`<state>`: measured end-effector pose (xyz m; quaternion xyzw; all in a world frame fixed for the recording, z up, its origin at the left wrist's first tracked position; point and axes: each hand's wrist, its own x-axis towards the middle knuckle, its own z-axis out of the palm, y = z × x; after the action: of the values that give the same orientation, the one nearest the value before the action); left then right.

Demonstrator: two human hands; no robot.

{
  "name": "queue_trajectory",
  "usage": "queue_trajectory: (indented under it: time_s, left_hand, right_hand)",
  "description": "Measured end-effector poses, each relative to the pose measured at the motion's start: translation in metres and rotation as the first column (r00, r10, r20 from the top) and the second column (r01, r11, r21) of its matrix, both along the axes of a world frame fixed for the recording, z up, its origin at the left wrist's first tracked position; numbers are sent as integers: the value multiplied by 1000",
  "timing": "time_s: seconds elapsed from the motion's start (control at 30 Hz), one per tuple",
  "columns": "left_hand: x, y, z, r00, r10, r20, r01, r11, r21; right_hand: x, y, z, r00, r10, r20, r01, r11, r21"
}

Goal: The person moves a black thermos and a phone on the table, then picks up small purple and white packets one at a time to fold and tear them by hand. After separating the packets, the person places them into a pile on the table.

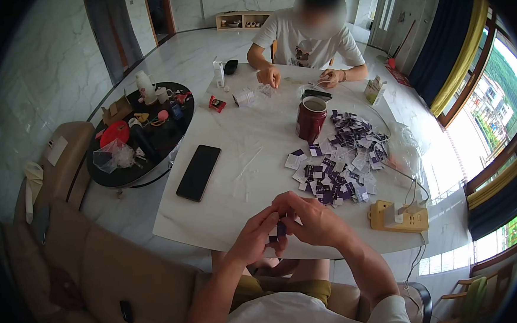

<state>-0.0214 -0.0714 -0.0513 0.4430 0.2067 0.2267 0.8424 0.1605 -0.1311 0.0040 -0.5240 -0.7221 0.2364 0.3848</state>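
Observation:
Near the table's front edge, my left hand (255, 237) and my right hand (315, 218) meet with bent fingers around a small purple-and-white card (277, 232). Both hands pinch it, and my fingers hide much of it. Just beyond my right hand, a loose pile of similar purple-and-white cards (330, 178) spreads over the white table (244, 213). Behind the pile stands a dark red cup (311, 120) with an open top. A black phone (199, 172) lies flat, forward and left of my hands.
A yellow power strip (413, 218) with plugs and cables sits at the right edge, near a clear plastic bag (405, 152). Across the table a person (305, 40) handles small items. A red packet (217, 103) lies farther left. A cluttered black round table (172, 107) stands beyond.

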Motion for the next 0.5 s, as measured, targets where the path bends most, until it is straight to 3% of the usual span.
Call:
queue_trajectory:
  time_s: [0.13, 0.23, 0.33, 0.5]
  left_hand:
    - [-2, -8, 6, 997, 80, 5, -80, 996, 38]
    - [-3, -8, 2, 997, 71, 27, -73, 993, 88]
    - [-4, -6, -2, 998, 61, 24, -63, 992, 110]
    - [-4, -5, 0, 1000, 7, 8, -8, 993, 120]
  right_hand:
    - [-5, -12, -4, 985, -153, 81, 161, 981, -104]
    - [-5, -17, -10, 990, -129, -56, 127, 991, -34]
    - [-2, -19, -23, 952, -145, -268, 116, 986, -122]
    - [4, -23, -38, 953, -237, -187, 188, 951, -246]
